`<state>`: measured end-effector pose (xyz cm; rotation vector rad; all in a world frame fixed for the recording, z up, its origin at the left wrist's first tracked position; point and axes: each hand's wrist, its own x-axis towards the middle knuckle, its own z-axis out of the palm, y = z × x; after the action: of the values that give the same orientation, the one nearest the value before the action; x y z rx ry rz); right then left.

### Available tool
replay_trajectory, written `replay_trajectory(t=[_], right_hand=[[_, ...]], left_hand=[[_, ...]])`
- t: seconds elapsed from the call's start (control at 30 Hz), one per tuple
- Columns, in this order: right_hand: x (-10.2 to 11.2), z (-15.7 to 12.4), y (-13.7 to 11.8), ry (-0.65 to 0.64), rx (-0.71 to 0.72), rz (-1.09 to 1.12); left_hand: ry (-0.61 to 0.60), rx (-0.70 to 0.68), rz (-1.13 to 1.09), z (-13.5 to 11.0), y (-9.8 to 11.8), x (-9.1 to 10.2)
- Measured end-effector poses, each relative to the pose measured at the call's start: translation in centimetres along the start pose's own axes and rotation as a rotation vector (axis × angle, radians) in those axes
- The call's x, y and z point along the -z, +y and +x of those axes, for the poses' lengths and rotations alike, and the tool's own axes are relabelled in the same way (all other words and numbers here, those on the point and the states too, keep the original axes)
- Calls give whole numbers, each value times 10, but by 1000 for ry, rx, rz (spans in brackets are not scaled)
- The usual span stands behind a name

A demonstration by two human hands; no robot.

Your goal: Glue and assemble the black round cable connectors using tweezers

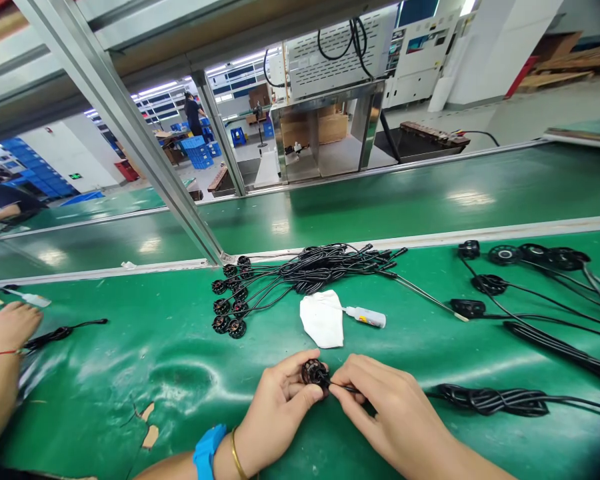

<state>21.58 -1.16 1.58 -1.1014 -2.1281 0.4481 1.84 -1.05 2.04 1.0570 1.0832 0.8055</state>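
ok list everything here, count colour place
worktop: 1, green, foreground
held part: 1, black, foreground
round parts: 10+, black, middle, right
cables: many, black, across worktop
cloth: 1, white, middle
bottles: 2, whitish, middle, left
strip: 1, green, beyond worktop
posts: 2+, silver, left
machines: 2+, whitish, background
crates: several, blue, background
people: 2+, darkly dressed, background
co-worker's hand: 1, bare, left edge
left hand: 1, blue wristband, on held part
right hand: 1, bare, on cable

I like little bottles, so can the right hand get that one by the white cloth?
Probably yes: nothing seems to lie between the right hand and the bottle, but that hand pinches a black cable it might have to release.
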Motion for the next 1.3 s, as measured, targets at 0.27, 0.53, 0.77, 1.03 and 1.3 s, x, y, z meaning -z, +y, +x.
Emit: replay_trajectory(t=[0.27,0.53,0.77,1.03,1.3], right_hand=[[-1,2,-1,54,45,4],[4,3,-4,-7,-13,-19],[-12,-4,-7,24,70,-190],[5,1,-1,-25,-5,-64],[3,4,-2,97,59,-100]], left_hand=[[-20,-45,140,-2,-3,1],[81,-216,641,-11,0,1],[-21,-355,727,-13,2,0],[-80,0,122,3,7,7],[-70,25,65,1,5,4]])
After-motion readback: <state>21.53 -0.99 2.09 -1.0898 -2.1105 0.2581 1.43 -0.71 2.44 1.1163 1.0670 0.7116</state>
